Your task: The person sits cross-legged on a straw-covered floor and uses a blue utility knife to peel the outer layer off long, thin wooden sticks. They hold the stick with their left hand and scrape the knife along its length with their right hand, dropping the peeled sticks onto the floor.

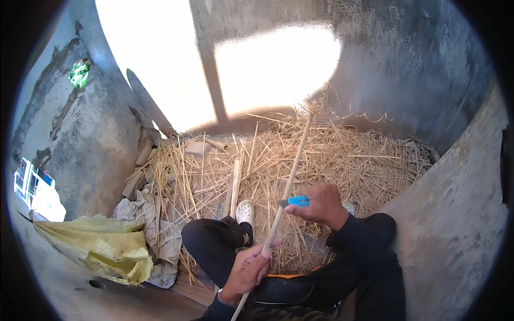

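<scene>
A long pale strip, which looks like split bamboo or cane (296, 160), slants from my lap up toward the far wall. Near its lower end my left hand (250, 270) is closed around it, thumb on top. Farther up, my right hand (321, 205) grips a utility knife with a blue handle (298, 200). The knife's dark blade lies against the strip, at its right edge; whether it cuts in I cannot tell. Thin curled shavings (316, 107) cluster at the strip's far end.
Pale shavings and slivers (353, 166) cover the floor up to the sunlit wall (273, 69). Longer split pieces (234, 184) lie left of my light clog (245, 213). A yellow sack (96, 243) and crumpled grey cloth (166, 257) sit at left. A low wall (455, 214) rises at right.
</scene>
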Tool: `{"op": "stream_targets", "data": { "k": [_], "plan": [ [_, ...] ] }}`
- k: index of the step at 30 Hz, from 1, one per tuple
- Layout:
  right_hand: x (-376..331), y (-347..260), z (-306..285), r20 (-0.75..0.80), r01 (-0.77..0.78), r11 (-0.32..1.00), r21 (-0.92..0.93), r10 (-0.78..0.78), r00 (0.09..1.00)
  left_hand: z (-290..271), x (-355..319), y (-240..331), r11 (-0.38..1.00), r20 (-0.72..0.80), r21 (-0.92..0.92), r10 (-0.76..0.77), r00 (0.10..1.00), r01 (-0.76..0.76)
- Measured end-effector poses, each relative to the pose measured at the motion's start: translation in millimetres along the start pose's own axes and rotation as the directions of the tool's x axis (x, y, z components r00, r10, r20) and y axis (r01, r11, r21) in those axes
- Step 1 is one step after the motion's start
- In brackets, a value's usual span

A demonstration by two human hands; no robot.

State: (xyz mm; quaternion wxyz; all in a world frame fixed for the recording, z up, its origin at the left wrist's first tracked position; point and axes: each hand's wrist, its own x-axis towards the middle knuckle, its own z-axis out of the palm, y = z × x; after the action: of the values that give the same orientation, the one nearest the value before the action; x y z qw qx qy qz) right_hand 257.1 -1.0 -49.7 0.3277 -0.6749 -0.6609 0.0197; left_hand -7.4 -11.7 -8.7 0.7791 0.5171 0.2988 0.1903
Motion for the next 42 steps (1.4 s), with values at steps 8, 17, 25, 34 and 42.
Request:
{"op": "stream_targets", "data": {
  "k": [8,17,25,34,42],
  "plan": [
    [-6.6,-22.8,-1.9,0.064,0.032,0.999,0.032,-0.034,0.997,1.7,-0.6,9.1,1.0,-0.059,-0.013,0.017,0.998,-0.018],
    [22.4,17.0,-6.0,0.011,-0.193,0.98,0.055,0.193,0.981,8.9,-6.7,10.9,0.995,-0.046,0.095,-0.001,0.999,0.006],
    [12.3,5.0,1.0,0.012,-0.025,0.999,-0.029,0.026,1.0,12.8,-7.1,16.5,0.983,-0.112,0.183,0.03,0.993,-0.009],
    [4.3,-3.7,1.3,0.042,-0.077,0.996,0.037,0.075,0.996,7.1,-6.9,7.5,0.994,-0.094,0.108,0.016,0.995,-0.006],
    [46.1,63.6,3.9,-0.062,-0.273,0.957,-0.093,0.268,0.961,10.3,-11.7,-2.5,0.996,-0.045,0.081,-0.026,0.999,0.029]
  ]
}}
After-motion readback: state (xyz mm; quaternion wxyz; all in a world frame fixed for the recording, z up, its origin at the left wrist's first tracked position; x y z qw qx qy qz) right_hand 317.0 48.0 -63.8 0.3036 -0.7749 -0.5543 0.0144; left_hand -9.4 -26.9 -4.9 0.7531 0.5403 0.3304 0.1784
